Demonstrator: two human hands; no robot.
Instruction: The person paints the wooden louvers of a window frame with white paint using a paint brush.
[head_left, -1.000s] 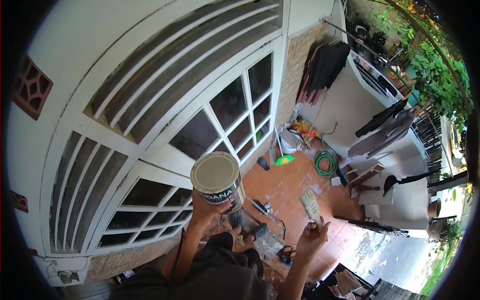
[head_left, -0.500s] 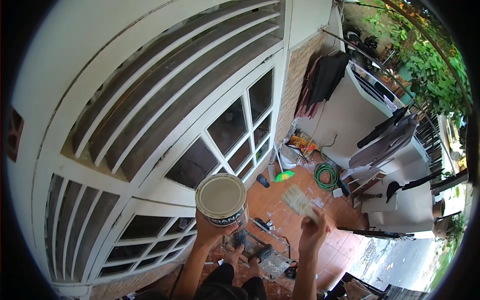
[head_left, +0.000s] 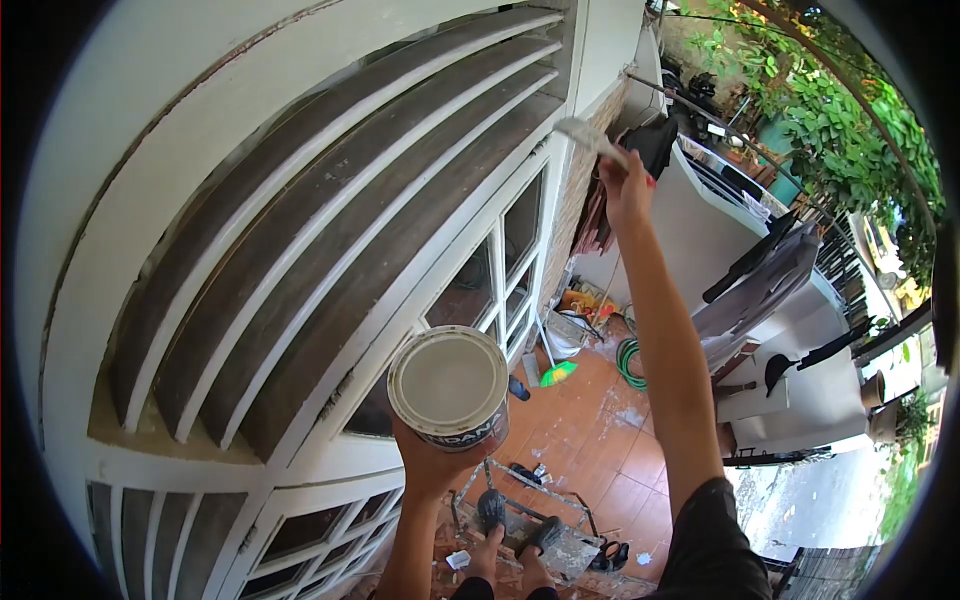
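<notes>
My left hand (head_left: 430, 466) is wrapped round a paint can (head_left: 449, 384) from below and holds it upright at chest height. Pale cream paint shows inside its round rim, and part of a printed label faces me. Stretched out and raised, my right hand (head_left: 630, 190) grips a paintbrush (head_left: 594, 139) by its handle. The bristles point left and overlap the upper right corner of the white window frame (head_left: 552, 150) in this view. White-edged louvre slats (head_left: 345, 205) run along the wall to the left of the brush.
Below me, my feet stand on a paint-spattered platform (head_left: 572, 556) above the tiled floor (head_left: 590, 440). A green hose (head_left: 630, 365) and a green-headed broom (head_left: 558, 374) lie farther off. Clothes (head_left: 765, 290) hang at the right, beside leafy plants (head_left: 860, 150).
My right hand has lifted the paintbrush from low over the floor up and forward to the window frame's corner. The can in my left hand sits slightly lower in view.
</notes>
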